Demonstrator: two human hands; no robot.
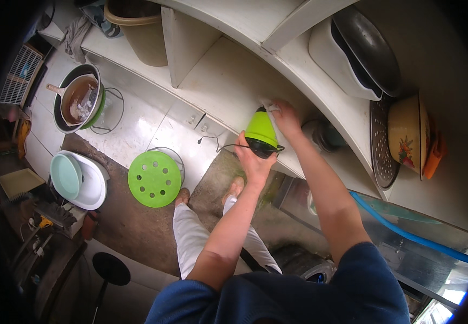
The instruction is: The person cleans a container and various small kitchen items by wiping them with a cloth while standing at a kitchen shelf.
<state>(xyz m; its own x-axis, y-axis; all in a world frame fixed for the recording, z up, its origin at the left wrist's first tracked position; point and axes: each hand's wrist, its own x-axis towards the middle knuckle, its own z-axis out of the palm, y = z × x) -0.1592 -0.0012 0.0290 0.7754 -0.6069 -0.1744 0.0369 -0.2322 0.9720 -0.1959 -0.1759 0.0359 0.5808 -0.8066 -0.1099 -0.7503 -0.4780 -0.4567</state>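
My left hand (254,160) grips the black end of a lime-green and black corded device (260,127), whose exact kind I cannot tell. A thin black cord (234,146) runs across that end and hangs left, its plug end free. My right hand (286,119) holds a whitish cloth (273,111) against the device's right side and far end. Both hands are at the front edge of a white shelf compartment (234,83). Part of the cloth is hidden behind my right hand.
A green round stool (154,178) stands below left. Basins (96,182) and a water-filled pan (80,99) on another stool lie further left. A beige bucket (145,36) sits on the shelf; an enamel basin (406,135) and dark perforated tray (382,141) are at right.
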